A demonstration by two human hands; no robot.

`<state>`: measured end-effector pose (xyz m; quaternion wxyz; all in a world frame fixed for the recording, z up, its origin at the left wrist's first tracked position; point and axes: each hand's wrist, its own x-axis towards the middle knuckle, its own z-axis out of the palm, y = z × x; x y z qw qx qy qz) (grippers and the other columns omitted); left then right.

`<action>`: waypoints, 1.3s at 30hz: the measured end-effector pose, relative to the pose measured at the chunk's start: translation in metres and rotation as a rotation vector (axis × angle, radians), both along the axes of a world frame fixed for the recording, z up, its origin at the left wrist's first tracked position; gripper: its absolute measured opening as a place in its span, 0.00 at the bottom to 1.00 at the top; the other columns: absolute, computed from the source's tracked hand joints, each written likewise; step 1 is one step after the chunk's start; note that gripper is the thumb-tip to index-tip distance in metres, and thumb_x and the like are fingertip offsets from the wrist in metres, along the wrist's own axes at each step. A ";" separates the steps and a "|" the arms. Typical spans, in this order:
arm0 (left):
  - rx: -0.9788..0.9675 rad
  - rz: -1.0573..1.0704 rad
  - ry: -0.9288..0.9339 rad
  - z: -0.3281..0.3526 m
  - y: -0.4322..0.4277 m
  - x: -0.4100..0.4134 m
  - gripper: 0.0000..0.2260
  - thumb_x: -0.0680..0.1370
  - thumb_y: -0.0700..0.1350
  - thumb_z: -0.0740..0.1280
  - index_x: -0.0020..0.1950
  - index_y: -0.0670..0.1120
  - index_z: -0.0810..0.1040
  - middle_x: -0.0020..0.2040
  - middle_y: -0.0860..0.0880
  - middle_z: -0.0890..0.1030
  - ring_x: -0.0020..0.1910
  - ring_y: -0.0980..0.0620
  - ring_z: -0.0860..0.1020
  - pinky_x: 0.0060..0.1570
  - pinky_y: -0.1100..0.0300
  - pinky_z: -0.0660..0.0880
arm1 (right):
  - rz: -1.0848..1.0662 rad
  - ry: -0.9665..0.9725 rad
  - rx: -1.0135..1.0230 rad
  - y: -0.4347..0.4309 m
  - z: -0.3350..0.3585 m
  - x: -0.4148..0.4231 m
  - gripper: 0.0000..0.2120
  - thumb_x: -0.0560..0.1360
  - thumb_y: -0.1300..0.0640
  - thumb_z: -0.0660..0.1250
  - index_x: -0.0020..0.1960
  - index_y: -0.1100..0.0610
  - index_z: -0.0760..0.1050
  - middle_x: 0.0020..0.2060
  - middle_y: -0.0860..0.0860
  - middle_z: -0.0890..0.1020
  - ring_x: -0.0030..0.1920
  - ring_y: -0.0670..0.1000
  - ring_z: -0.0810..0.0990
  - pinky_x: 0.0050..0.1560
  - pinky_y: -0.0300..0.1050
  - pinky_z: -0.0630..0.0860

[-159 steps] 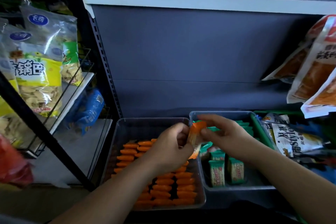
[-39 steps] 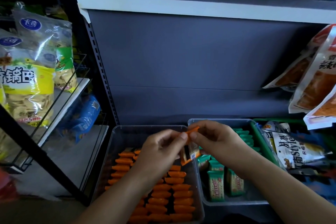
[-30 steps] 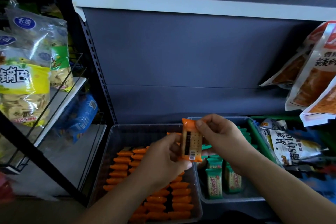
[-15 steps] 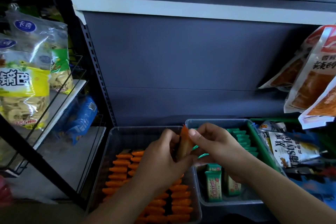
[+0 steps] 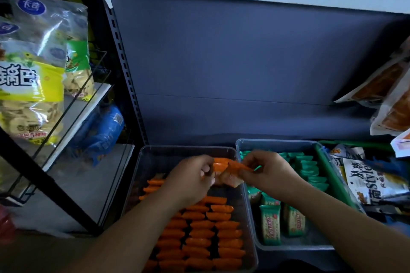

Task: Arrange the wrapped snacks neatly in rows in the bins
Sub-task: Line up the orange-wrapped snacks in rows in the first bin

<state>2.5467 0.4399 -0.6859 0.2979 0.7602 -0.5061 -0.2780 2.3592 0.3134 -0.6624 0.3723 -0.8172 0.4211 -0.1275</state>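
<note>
tipped from upright, orange snack [image 5: 230, 165] lies crosswise, ends pinched by left hand [image 5: 190, 180] and right hand [image 5: 269, 173].

held snack [image 5: 233, 165] half behind fingers [image 5: 253, 176], orange rows [image 5: 199, 239] partly under left forearm [image 5: 142, 224], right-edge bags [image 5: 395, 106] cut off

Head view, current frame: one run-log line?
hands: left hand and right hand both pinch orange snack | where: above left bin | left bin: orange rows | right bin: green snacks
</note>
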 end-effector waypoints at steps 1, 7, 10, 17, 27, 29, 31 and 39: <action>0.014 0.023 -0.039 -0.005 -0.003 0.008 0.19 0.80 0.47 0.70 0.71 0.55 0.76 0.60 0.57 0.79 0.58 0.58 0.77 0.61 0.57 0.77 | 0.026 0.073 -0.044 -0.004 -0.008 0.005 0.05 0.71 0.49 0.76 0.42 0.48 0.82 0.37 0.46 0.85 0.40 0.49 0.83 0.47 0.49 0.81; 0.075 -0.015 -0.123 -0.037 -0.017 0.032 0.20 0.82 0.48 0.69 0.74 0.52 0.74 0.69 0.53 0.77 0.67 0.54 0.75 0.67 0.55 0.74 | 0.266 0.398 -0.267 -0.016 -0.041 0.027 0.10 0.77 0.42 0.71 0.56 0.43 0.82 0.47 0.43 0.81 0.50 0.48 0.81 0.50 0.42 0.77; 0.084 -0.058 -0.130 -0.055 -0.025 0.032 0.17 0.81 0.50 0.69 0.70 0.54 0.78 0.67 0.54 0.79 0.66 0.54 0.76 0.67 0.53 0.75 | 0.403 0.544 -0.380 -0.016 -0.051 0.034 0.10 0.78 0.42 0.68 0.58 0.41 0.81 0.55 0.47 0.79 0.54 0.50 0.80 0.52 0.44 0.77; 0.093 -0.115 -0.165 -0.081 -0.054 0.020 0.18 0.82 0.50 0.67 0.73 0.55 0.75 0.68 0.56 0.77 0.68 0.56 0.74 0.68 0.56 0.72 | 0.181 0.133 -0.293 -0.030 -0.067 0.024 0.04 0.73 0.49 0.74 0.47 0.47 0.84 0.43 0.43 0.81 0.42 0.45 0.80 0.44 0.41 0.76; 0.097 -0.089 -0.288 -0.094 -0.064 0.004 0.07 0.79 0.50 0.71 0.49 0.58 0.74 0.54 0.59 0.75 0.56 0.56 0.76 0.54 0.56 0.76 | 0.008 0.068 -0.114 -0.024 -0.065 0.012 0.03 0.72 0.49 0.76 0.42 0.47 0.84 0.37 0.41 0.84 0.38 0.43 0.82 0.45 0.45 0.80; 0.053 -0.066 -0.237 -0.085 -0.062 0.004 0.07 0.79 0.49 0.71 0.54 0.59 0.77 0.56 0.58 0.79 0.57 0.56 0.78 0.56 0.54 0.78 | 0.011 0.087 -0.096 -0.021 -0.059 0.012 0.03 0.72 0.50 0.76 0.43 0.48 0.85 0.38 0.42 0.85 0.40 0.42 0.82 0.47 0.44 0.80; -0.031 -0.025 -0.169 -0.067 -0.060 0.003 0.14 0.79 0.48 0.72 0.64 0.57 0.78 0.61 0.57 0.80 0.60 0.57 0.77 0.61 0.55 0.77 | 0.004 0.082 -0.078 -0.018 -0.052 0.012 0.05 0.73 0.49 0.76 0.47 0.48 0.85 0.41 0.42 0.85 0.43 0.43 0.82 0.50 0.44 0.79; -0.217 -0.005 0.274 0.034 0.007 -0.010 0.03 0.80 0.46 0.73 0.51 0.55 0.84 0.46 0.56 0.86 0.47 0.59 0.84 0.51 0.55 0.81 | -0.019 -0.226 0.274 0.015 0.025 0.022 0.12 0.76 0.54 0.76 0.58 0.48 0.81 0.52 0.49 0.86 0.52 0.45 0.84 0.57 0.45 0.82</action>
